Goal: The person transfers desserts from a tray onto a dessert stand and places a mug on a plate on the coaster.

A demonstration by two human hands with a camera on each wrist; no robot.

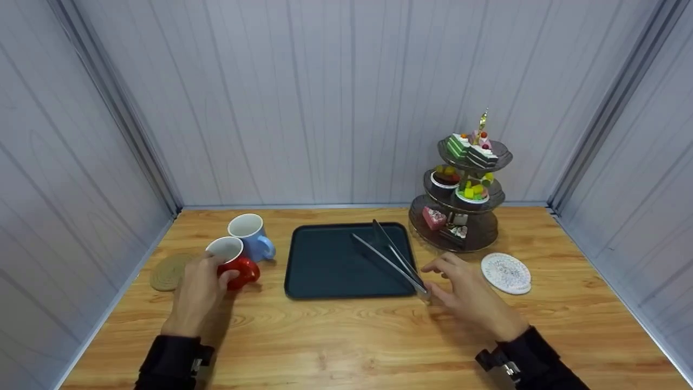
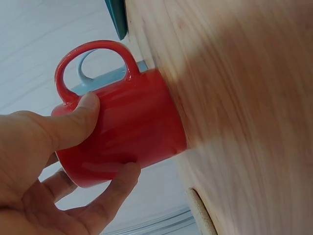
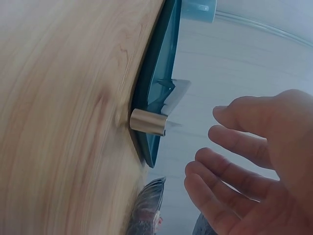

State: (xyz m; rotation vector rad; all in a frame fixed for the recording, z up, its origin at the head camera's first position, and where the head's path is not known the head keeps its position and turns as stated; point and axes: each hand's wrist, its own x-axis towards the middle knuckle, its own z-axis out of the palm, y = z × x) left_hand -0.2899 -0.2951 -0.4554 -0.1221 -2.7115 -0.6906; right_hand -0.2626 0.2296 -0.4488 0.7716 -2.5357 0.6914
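My left hand (image 1: 196, 295) holds a red mug (image 1: 238, 272) with a white inside, thumb near the handle and fingers round its side. In the left wrist view the red mug (image 2: 129, 122) stands with its base at the tabletop. Right behind it is a light blue mug (image 1: 250, 238), handle to the right. My right hand (image 1: 465, 292) hovers by the closed end of metal tongs (image 1: 398, 265), fingers loosely bent and holding nothing. In the right wrist view a gap shows between the hand (image 3: 244, 166) and the tongs (image 3: 149, 122). The tongs lie spread across a dark tray (image 1: 325, 265).
A three-tier stand (image 1: 482, 233) with toy cakes and dessert cups rises behind the right hand. A white patterned coaster (image 1: 506, 273) lies to the right, a tan woven coaster (image 1: 170, 272) at the far left. Pale panels (image 1: 346, 108) wall in the wooden table (image 1: 325, 346).
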